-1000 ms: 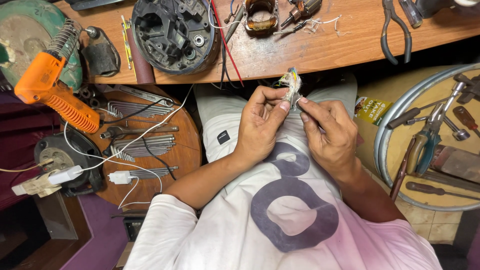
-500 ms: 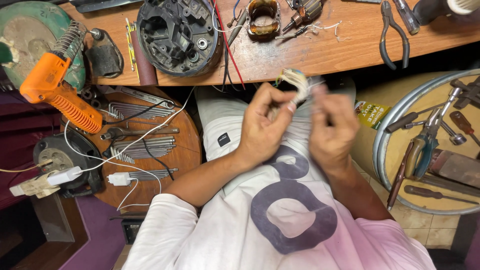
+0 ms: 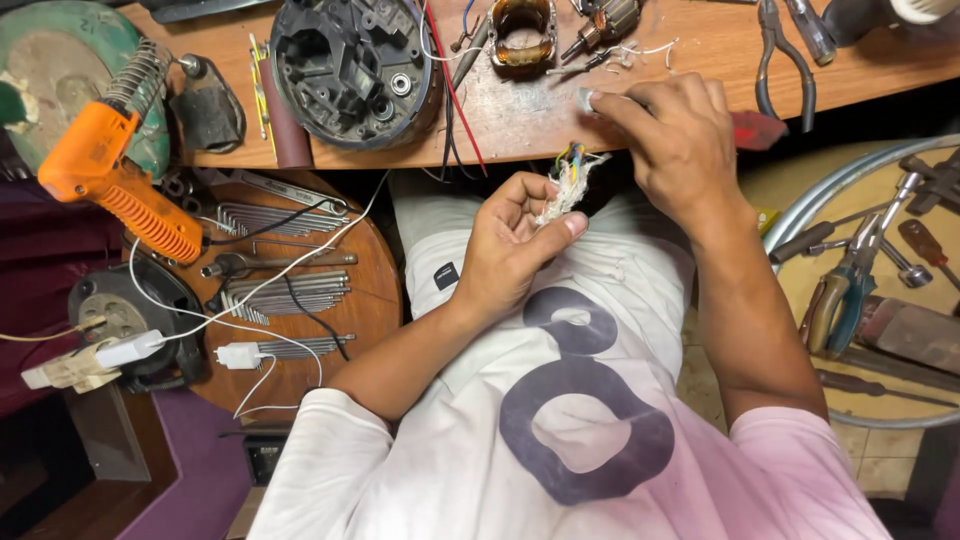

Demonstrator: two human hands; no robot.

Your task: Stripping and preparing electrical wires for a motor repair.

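left hand pinches a frayed wire bundle while the right reaches to the bench

left hand (image 3: 510, 250), palm up above the lap, grip closed on the wire bundle (image 3: 568, 185), pointing to 1 o'clock. right hand (image 3: 670, 135) stretches to 12 o'clock, fingertips pinched on a small grey piece (image 3: 585, 98) at the bench (image 3: 700, 50) edge; it looks easy to fumble off, and the loose strands could fray further.

A repair workshop: a wooden bench (image 3: 520, 120) carries motor parts (image 3: 520, 30), pliers (image 3: 785, 60), an orange soldering gun (image 3: 120, 180) and hex keys (image 3: 285, 295).
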